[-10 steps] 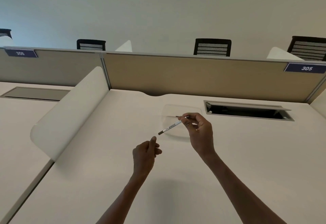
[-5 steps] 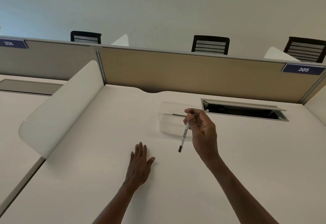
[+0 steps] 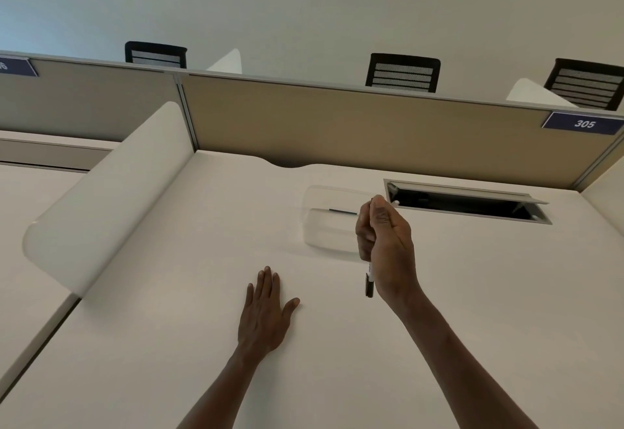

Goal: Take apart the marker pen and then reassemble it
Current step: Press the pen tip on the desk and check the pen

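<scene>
My right hand (image 3: 385, 246) grips a slim white marker pen (image 3: 369, 278) with a black end, holding it nearly upright above the desk. Only the pen's lower part shows below my fingers; the rest is hidden in my fist. My left hand (image 3: 265, 307) lies flat on the white desk (image 3: 169, 344), fingers straight and spread, holding nothing. Just beyond my right hand sits a clear plastic box (image 3: 329, 222) with a thin dark pen part (image 3: 342, 211) lying in it.
An open cable hatch (image 3: 466, 204) is set into the desk at the back right. A tan partition (image 3: 337, 131) with a "305" label (image 3: 583, 123) closes the back. A curved white divider (image 3: 108, 192) stands at the left. Office chairs show behind the partition.
My right hand swung the pen from slanting left to nearly upright, black end down, and closed further round it. My left hand dropped from a raised loose fist to flat on the desk.
</scene>
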`<action>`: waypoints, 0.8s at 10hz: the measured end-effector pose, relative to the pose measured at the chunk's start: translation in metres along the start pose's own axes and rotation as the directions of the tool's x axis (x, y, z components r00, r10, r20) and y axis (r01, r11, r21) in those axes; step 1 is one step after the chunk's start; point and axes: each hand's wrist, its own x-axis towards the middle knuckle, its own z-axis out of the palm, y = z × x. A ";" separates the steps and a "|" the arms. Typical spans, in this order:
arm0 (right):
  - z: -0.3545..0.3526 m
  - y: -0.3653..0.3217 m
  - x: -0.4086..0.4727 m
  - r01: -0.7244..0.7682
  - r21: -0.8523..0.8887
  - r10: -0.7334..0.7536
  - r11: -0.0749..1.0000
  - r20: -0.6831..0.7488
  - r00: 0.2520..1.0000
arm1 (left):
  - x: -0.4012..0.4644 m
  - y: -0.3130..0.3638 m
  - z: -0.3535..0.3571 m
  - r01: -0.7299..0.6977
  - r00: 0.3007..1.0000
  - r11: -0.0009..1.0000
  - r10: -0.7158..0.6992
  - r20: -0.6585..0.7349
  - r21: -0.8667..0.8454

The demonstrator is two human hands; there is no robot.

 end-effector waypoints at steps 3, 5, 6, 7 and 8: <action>0.004 -0.015 0.000 -0.069 0.112 0.064 0.991 0.050 0.997 | 0.000 -0.001 0.001 -0.004 1.000 1.000 0.004 -0.014 -0.006; 0.007 -0.024 0.003 -0.068 0.186 0.070 0.980 -0.004 0.998 | 0.000 0.000 0.001 -0.006 1.000 1.000 0.005 -0.022 -0.009; 0.006 -0.025 0.005 -0.043 0.166 0.047 0.985 -0.017 0.999 | -0.001 0.000 0.001 -0.008 1.000 1.000 0.007 -0.024 -0.017; 0.004 -0.024 0.006 -0.049 0.150 0.055 0.988 -0.035 0.998 | -0.001 -0.001 0.001 -0.011 0.999 1.000 0.011 -0.032 -0.026; 0.004 -0.022 0.007 -0.051 0.148 0.060 0.988 -0.055 0.997 | -0.001 -0.001 0.002 -0.016 0.999 1.000 0.015 -0.035 -0.019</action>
